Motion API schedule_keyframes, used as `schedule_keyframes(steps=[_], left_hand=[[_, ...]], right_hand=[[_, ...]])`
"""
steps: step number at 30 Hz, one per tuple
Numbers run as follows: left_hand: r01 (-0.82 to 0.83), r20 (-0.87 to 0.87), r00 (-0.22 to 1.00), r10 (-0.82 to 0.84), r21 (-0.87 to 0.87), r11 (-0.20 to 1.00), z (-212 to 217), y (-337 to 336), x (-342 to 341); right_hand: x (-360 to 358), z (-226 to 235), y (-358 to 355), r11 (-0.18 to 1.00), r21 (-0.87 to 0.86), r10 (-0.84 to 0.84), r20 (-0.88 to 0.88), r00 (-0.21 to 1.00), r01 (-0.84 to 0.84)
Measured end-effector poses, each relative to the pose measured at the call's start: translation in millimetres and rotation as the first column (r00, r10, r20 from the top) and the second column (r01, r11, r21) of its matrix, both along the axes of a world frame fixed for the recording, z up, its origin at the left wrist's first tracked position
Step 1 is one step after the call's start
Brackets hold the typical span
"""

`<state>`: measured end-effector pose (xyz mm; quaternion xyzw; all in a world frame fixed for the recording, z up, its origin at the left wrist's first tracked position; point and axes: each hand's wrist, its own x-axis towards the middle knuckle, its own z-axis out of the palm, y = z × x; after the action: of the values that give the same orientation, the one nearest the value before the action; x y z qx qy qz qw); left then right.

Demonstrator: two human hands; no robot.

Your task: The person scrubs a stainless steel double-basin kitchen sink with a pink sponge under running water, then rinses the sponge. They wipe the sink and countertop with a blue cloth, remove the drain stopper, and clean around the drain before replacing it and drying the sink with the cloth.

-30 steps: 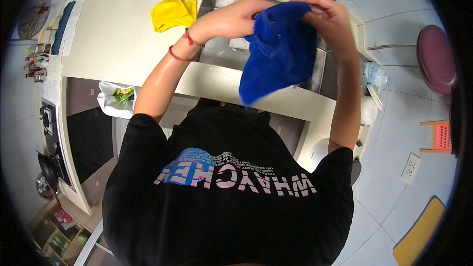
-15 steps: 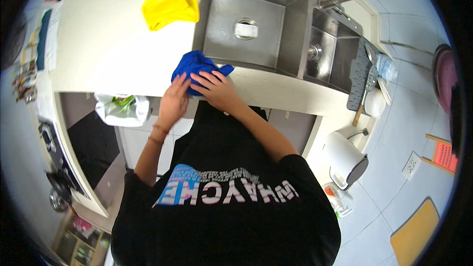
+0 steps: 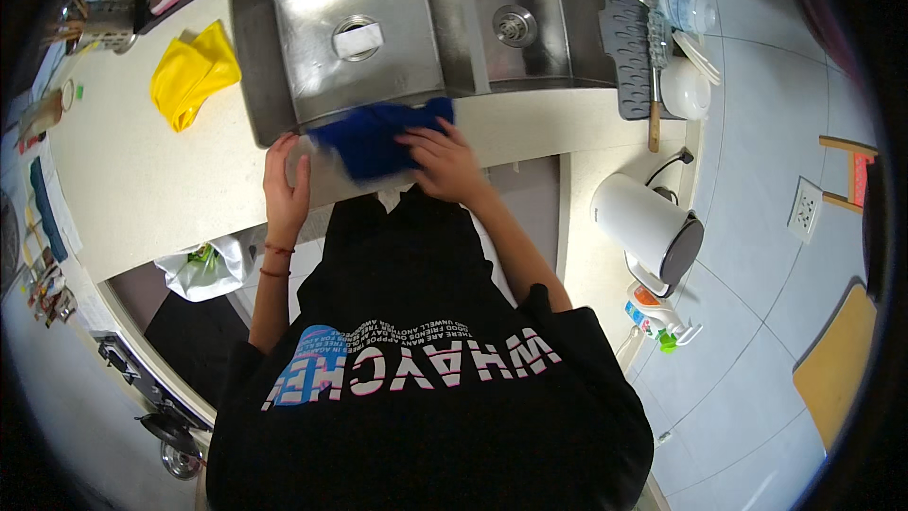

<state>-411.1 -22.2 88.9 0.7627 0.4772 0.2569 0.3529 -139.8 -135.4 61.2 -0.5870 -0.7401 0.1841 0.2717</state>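
A blue cloth lies bunched on the pale counter, along the front rim of the steel sink. My right hand presses down on the cloth's right part, fingers spread over it. At the cloth's left edge my left hand rests flat on the counter edge, fingers apart and holding nothing. Both forearms reach up from my black printed shirt.
A yellow cloth lies on the counter left of the sink. A white block sits over the left basin's drain. A grey drying mat with utensils and a white bowl is at the right. A white bin stands on the floor.
The cloth was held up in both hands, then laid on the counter. It has slid right along the sink's front rim under my right hand. My left hand has come off it.
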Motion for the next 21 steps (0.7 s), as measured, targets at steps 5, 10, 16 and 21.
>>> schedule_keyframes(steps=[5,10,16,21], left_hand=[[-0.276,-0.070,0.959,0.275,-0.007,0.961,19.3,-23.2,-13.3],[-0.599,-0.109,0.801,0.589,-0.099,0.795,6.9,-87.0,-58.8],[-0.633,0.000,0.773,0.634,-0.067,0.771,26.2,-116.0,-36.7],[-0.761,0.070,0.646,0.760,-0.021,0.649,-4.8,-115.5,-60.6]], right_hand=[[148.2,-17.9,-68.9,0.746,-0.049,-0.658,0.104,0.746,0.664],[30.1,-15.6,4.7,0.985,0.047,0.175,-0.269,0.947,-0.168],[-145.3,-3.4,82.4,0.757,-0.014,0.653,0.067,0.754,-0.654],[-288.6,-35.6,144.3,0.781,0.141,0.597,0.120,0.794,-0.608]])
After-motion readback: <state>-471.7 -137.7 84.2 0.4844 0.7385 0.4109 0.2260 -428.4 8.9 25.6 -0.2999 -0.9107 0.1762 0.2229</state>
